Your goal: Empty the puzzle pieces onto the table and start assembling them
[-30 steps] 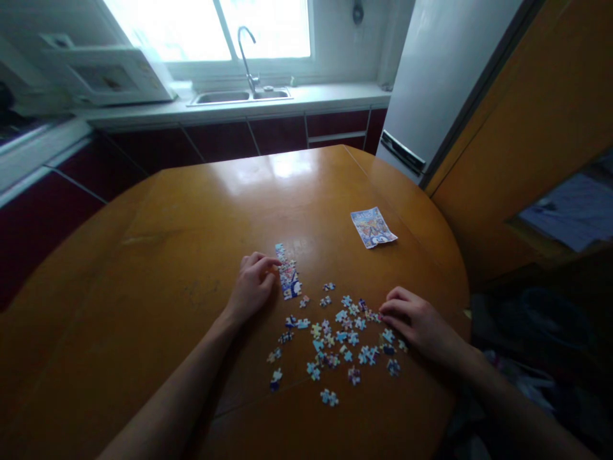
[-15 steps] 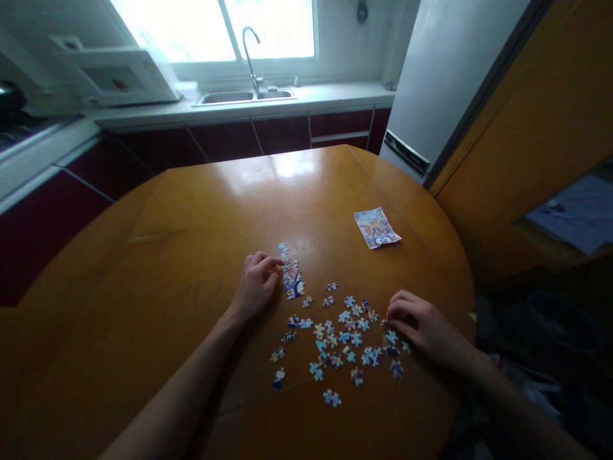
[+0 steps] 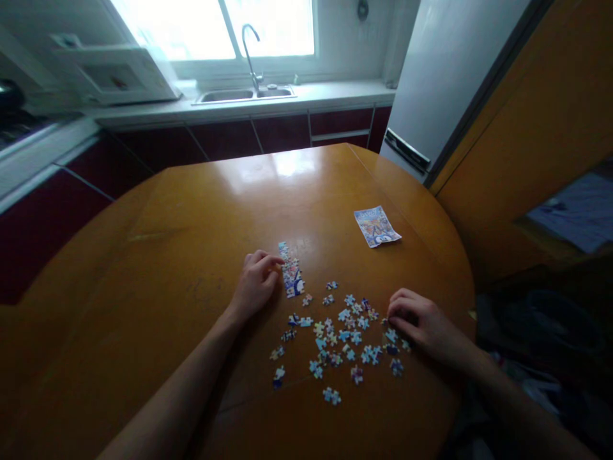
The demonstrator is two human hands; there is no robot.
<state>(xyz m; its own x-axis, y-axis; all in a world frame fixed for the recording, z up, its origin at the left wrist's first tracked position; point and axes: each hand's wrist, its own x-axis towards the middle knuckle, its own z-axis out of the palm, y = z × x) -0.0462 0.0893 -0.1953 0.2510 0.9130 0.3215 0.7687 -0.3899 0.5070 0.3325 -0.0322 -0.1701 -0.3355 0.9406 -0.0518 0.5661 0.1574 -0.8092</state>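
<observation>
My left hand [image 3: 257, 281] rests on the table, its fingers loosely bent and the index fingertip at the left edge of a joined puzzle strip [image 3: 292, 278]. The strip is narrow, runs away from me, and has an uneven right edge. At the right of the loose puzzle pieces [image 3: 355, 337], my right hand [image 3: 420, 322] has thumb and fingers pinched together. A small puzzle piece [image 3: 385, 321] shows at those fingertips, partly hidden. The loose pieces, mostly pale blue with some dark and yellowish ones, lie scattered between my forearms.
A creased picture sheet [image 3: 377, 227] lies on the wooden table [image 3: 215, 211], beyond the pieces to the right. Past the table's far edge are a counter with a sink [image 3: 227, 96] and a microwave [image 3: 115, 75]. A fridge [image 3: 440, 70] stands at the right.
Almost nothing differs. Both hands stay in place, and the strip and loose pieces lie as before; the whole view has shifted very slightly.
</observation>
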